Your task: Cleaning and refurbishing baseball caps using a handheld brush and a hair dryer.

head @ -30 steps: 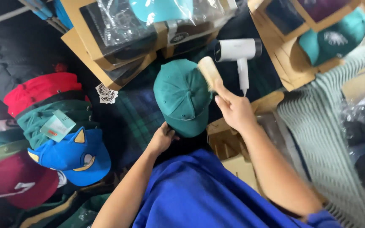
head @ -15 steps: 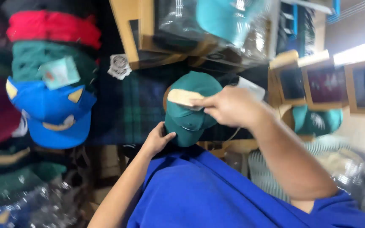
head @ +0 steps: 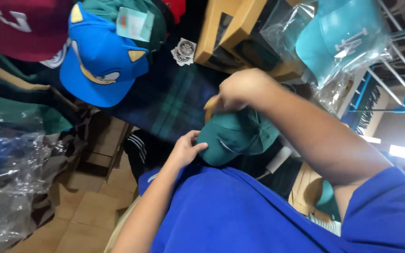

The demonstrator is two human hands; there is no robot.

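A dark green cap [head: 237,136] rests in front of my blue shirt, over a dark plaid cloth [head: 174,100]. My left hand [head: 187,149] holds the cap by its brim edge at the lower left. Over the top of the cap, my right hand [head: 242,89] is closed around a light wooden brush [head: 210,104], of which only a small tan part shows beneath the fingers. The brush touches the cap's crown.
A blue cap with yellow ears [head: 100,61], a maroon cap [head: 22,28] and a tagged green cap [head: 132,21] lie at the upper left. Cardboard boxes [head: 233,35] and a bagged teal cap [head: 341,37] sit at the top right. Plastic bags [head: 10,168] are at the left.
The view has swung, so the caps now sit at the upper left. My right hand with the brush has shifted across the green cap's crown; my left hand keeps its hold on the brim.
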